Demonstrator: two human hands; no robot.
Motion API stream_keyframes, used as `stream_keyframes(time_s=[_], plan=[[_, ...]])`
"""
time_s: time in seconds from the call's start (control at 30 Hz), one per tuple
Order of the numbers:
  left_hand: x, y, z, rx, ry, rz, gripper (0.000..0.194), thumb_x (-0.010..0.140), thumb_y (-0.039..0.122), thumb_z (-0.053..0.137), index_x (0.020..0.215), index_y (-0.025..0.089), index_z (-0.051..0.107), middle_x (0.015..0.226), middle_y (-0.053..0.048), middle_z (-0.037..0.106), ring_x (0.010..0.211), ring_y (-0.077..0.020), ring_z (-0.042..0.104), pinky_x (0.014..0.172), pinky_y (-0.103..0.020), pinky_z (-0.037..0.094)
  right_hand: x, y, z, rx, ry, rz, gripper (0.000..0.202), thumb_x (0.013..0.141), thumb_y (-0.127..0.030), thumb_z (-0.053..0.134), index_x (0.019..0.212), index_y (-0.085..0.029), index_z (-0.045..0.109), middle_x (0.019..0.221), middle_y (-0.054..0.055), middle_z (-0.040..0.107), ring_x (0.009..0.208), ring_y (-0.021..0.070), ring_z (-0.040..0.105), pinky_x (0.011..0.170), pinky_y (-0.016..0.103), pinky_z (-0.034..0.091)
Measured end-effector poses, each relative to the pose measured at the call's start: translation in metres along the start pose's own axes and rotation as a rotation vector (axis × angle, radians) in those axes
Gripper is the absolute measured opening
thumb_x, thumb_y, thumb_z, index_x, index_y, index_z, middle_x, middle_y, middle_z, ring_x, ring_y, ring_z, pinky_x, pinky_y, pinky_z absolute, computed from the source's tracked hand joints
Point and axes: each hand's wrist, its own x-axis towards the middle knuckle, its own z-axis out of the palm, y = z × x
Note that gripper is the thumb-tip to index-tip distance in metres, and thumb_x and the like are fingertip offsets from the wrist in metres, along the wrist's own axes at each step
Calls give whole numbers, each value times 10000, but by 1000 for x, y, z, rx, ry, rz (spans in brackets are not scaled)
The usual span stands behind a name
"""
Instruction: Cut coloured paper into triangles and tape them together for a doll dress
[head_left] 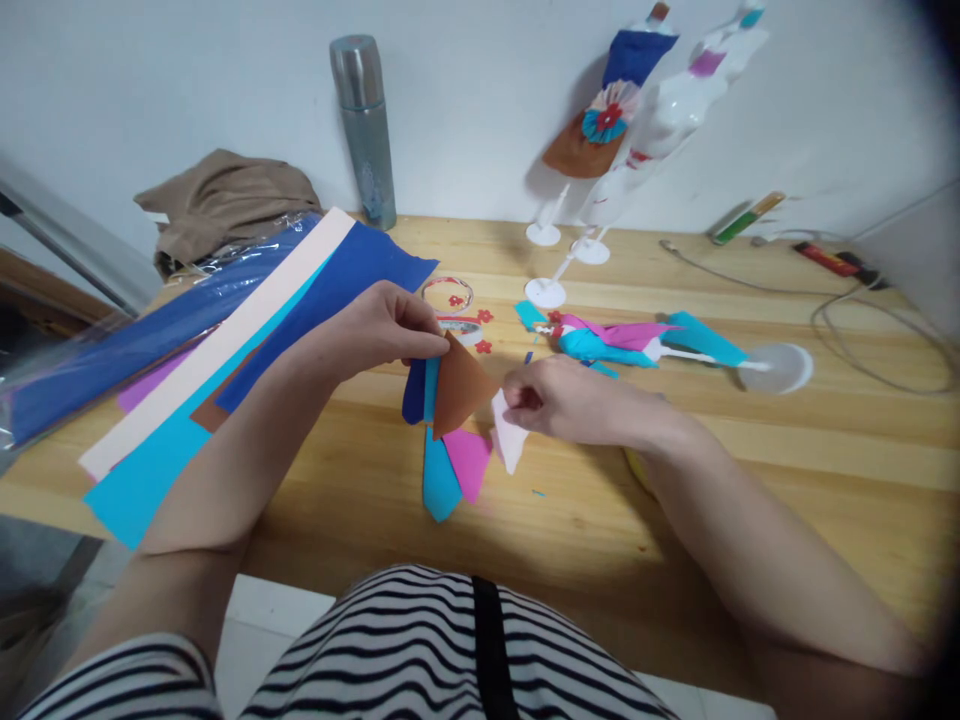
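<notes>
My left hand [382,325] pinches the top corner of a folded brown crepe paper piece [461,390]. Dark blue [414,390] and light blue paper [431,385] show just behind its left edge; whether those are also gripped I cannot tell. My right hand [574,400] is closed, fingertips at the brown piece's right corner, with a pale pink paper piece [510,435] under its fingers. Below on the table are a turquoise paper piece [441,480] and a magenta one [471,462]. Red flower shapes [484,347] and a roll of tape [461,330] sit beyond my hands.
Crepe paper strips [225,340] lie at the left beside a brown cloth [232,200]. A thermos [365,130] stands by the wall. Paper-dressed doll figures on stands [545,292] are at the back; another doll [607,340] lies right. A cable [750,285] runs behind.
</notes>
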Motion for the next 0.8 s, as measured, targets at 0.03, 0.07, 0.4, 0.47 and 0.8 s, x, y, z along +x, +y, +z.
stream_keyframes(time_s=[0.03,0.07,0.4,0.47,0.8], plan=[[0,0,0,4,4,-2,140,706,259,787,649,145,728,550,27,546,545,-93,464,546,-236,404,-1,4,-3,82,7,-18,199,819,-213,684,632,-208,618,587,-11,588,562,139,509,554,291,348],[0,0,-1,8,6,-7,141,704,259,790,651,145,727,544,30,536,539,-92,458,544,-237,399,-3,7,-6,160,1,-27,192,818,-254,695,648,-211,619,597,-13,590,569,141,503,549,288,354],[2,-5,6,-15,36,6,197,682,314,796,630,143,714,614,0,607,599,-116,517,571,-252,413,-11,3,-22,682,149,-12,353,724,-419,853,981,-225,708,707,-16,638,614,145,571,580,300,461],[3,-5,7,-19,30,5,192,669,302,793,607,144,704,603,1,605,601,-115,516,567,-245,408,-13,0,-22,731,228,11,389,727,-417,858,1044,-232,726,699,-18,644,586,150,574,567,315,472],[2,3,23,-63,-27,-24,157,672,228,748,562,142,676,518,32,524,514,-77,413,509,-230,281,-8,-25,2,731,491,-39,209,789,-386,805,908,-247,703,640,-26,581,557,150,518,553,332,433]])
